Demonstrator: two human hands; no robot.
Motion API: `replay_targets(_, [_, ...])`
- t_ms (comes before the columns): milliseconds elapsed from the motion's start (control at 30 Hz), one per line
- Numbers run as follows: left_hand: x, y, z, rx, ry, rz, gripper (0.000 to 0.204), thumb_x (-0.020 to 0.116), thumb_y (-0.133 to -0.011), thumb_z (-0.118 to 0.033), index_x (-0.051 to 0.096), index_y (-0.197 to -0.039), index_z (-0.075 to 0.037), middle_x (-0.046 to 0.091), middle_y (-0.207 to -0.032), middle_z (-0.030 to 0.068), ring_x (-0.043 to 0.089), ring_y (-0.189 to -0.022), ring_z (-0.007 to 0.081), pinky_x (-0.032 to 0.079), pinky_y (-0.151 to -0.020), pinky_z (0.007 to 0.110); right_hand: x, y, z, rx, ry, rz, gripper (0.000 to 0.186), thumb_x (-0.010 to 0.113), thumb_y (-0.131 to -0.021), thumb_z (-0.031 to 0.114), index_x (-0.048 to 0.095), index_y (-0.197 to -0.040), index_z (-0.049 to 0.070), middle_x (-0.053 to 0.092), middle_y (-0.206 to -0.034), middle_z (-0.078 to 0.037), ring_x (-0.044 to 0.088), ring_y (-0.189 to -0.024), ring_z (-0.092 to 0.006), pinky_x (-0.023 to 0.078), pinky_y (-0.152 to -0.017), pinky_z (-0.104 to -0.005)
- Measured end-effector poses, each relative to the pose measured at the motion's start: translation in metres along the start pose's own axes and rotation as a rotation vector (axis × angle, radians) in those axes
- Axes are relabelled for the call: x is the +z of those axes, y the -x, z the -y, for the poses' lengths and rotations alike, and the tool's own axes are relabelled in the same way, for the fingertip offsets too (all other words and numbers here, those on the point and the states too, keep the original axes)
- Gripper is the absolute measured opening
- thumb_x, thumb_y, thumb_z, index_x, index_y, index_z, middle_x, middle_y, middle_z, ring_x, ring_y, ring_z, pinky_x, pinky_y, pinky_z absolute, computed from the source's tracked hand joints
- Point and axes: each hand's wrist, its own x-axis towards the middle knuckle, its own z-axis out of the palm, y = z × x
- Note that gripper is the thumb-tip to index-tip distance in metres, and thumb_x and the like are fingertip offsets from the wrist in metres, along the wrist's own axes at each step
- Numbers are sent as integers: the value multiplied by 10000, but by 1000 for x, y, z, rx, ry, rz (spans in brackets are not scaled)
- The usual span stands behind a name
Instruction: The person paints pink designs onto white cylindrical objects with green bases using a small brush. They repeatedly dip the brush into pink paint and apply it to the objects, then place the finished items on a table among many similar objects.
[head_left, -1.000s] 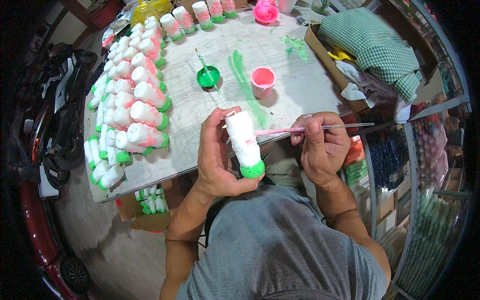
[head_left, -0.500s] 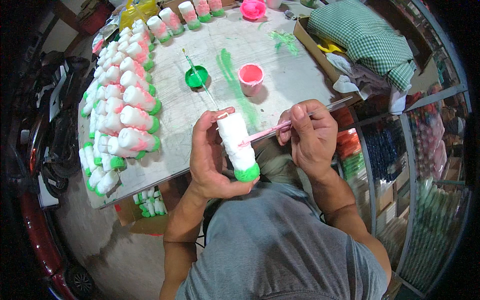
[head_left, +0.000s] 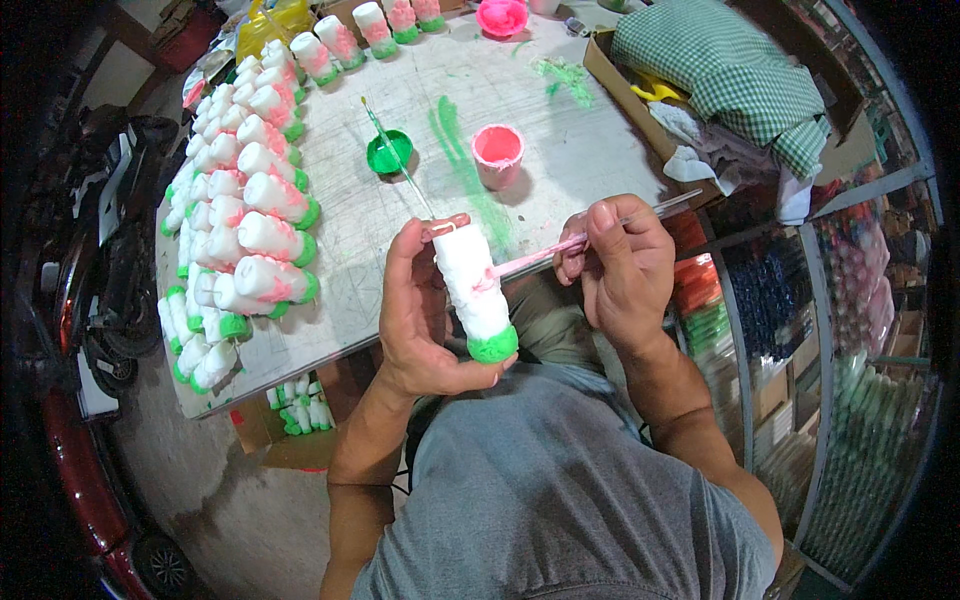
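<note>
My left hand (head_left: 408, 325) is closed on a white candle (head_left: 466, 285), its thumb at the green-painted base and its fingers at the wick end. The candle is tilted, with raised relief on its side and a small pink patch near the middle. In my right hand (head_left: 628, 268) a paintbrush (head_left: 535, 257) is pinched between thumb and fingers. Its pink-coated tip touches the candle's right side. Beyond the candle stands a cup of pink paint (head_left: 498, 160). Left of that cup sits a green dish of paint (head_left: 381, 158), with a second brush (head_left: 408, 172) lying across it.
Rows of painted candles (head_left: 268, 235) fill the table's left side, and several more stand along the far edge. A bright pink bowl (head_left: 502, 17) is at the back. At the right is a cardboard box (head_left: 640, 115) with checked cloth (head_left: 720, 75); shelves (head_left: 815, 300) stand beyond.
The pink patch on the candle has grown slightly where the brush tip touches. Both hands keep nearly the same place and hold.
</note>
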Motion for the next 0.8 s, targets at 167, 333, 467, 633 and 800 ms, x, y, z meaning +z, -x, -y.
replay_targets(167, [3,5,-1,-38,70,-39,1356,922,-529,-42,114,-1618,-50,377,-1538,230,435,-1405,329,418,-1123,456,1,6,-2,-27,15,-35,211,636,-1040,206,586,-996,5,688,-834,-99,617,-638,-115,525,-576,-258])
replay_targets(333, [4,8,-5,-19,-25,-48,1354,926,-528,-48,118,-1615,-44,384,-1529,227,435,-1404,332,416,-1125,463,0,19,1,-2,-54,-19,194,625,-1044,184,575,-984,6,688,-846,-105,615,-637,-122,527,-582,-261])
replay_targets(467, [5,9,-4,42,-101,-57,1350,930,-516,-84,135,-1606,-29,404,-1505,207,441,-1403,352,385,-1146,466,4,23,-6,-56,32,19,180,627,-1042,171,572,-993,7,690,-851,-106,617,-648,-119,527,-590,-259])
replay_targets(633, [8,14,-3,44,-179,-101,1356,933,-492,-131,159,-1599,-21,424,-1481,170,456,-1398,372,365,-1156,465,-4,25,-4,-97,51,-23,171,623,-1043,161,579,-990,4,690,-835,-101,619,-654,-110,530,-601,-256])
replay_targets(800, [7,16,-5,50,-154,-94,1352,935,-506,-122,148,-1600,-13,420,-1492,173,443,-1407,359,359,-1163,463,9,34,1,-105,108,-19,159,637,-1035,149,581,-995,5,691,-830,-98,621,-666,-104,533,-621,-251])
